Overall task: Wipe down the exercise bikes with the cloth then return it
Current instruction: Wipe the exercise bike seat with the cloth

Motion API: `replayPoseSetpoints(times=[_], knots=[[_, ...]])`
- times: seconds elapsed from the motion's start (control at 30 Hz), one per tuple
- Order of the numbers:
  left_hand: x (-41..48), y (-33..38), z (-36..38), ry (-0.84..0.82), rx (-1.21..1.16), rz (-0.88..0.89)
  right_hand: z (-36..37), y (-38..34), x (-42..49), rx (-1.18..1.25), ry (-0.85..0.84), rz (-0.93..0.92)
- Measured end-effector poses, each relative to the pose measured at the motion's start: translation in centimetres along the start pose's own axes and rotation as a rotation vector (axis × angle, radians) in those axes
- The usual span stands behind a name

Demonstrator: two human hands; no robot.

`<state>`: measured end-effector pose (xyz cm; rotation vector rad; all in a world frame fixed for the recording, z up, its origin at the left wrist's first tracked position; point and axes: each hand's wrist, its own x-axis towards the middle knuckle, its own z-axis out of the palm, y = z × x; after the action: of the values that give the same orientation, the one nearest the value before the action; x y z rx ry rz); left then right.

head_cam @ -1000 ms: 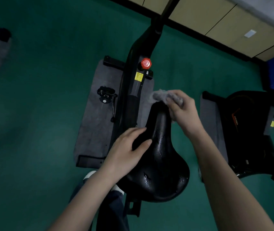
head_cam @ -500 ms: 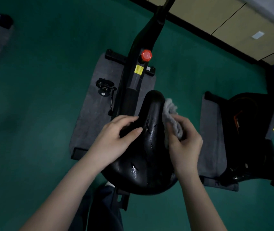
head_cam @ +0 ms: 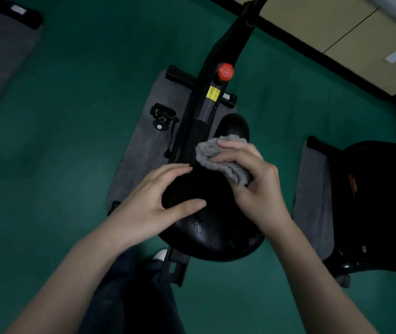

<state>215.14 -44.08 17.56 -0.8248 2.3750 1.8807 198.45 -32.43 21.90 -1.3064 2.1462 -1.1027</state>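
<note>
Head view is looking straight down on a glossy black padded bike saddle (head_cam: 216,235), sitting at the centre of the frame with its narrow nose pointing up. The left hand (head_cam: 153,201) is gripping the saddle's left flank, fingers curled over the edge and thumb lying across the top. The right hand (head_cam: 257,186) is holding a fluffy grey bunched cloth (head_cam: 218,157) with its fingers curled over it, pressing it onto the saddle just behind the nose. Pale specks are showing on the saddle's wide rear.

Above, the black exercise bike frame (head_cam: 218,59) is running toward the top edge, carrying a round red knob (head_cam: 225,71) and a small yellow label (head_cam: 212,93). A black pedal (head_cam: 162,115) is hanging at its left over a grey rectangular floor mat (head_cam: 141,145) — all standing on green flooring (head_cam: 71,92). A second black exercise bike (head_cam: 372,189) is sitting at the right edge.
</note>
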Motion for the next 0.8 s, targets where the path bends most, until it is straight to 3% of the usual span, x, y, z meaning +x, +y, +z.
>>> replayPoseSetpoints(times=[0.13,0.3,0.47,0.8], knots=[[0.0,0.0,0.3,0.009,0.007,-0.005,-1.1,0.6,-2.5,0.082,-0.079,-0.004],[-0.1,-0.2,0.5,0.023,0.009,-0.004,-1.6,1.1,-2.9,0.184,0.2,0.185],[-0.1,-0.2,0.6,0.048,0.012,0.001,-0.3,0.9,-3.5,0.005,0.184,0.119],[0.0,-0.2,1.0,0.095,0.007,0.014,-0.4,0.3,-4.0,-0.018,0.261,0.208]])
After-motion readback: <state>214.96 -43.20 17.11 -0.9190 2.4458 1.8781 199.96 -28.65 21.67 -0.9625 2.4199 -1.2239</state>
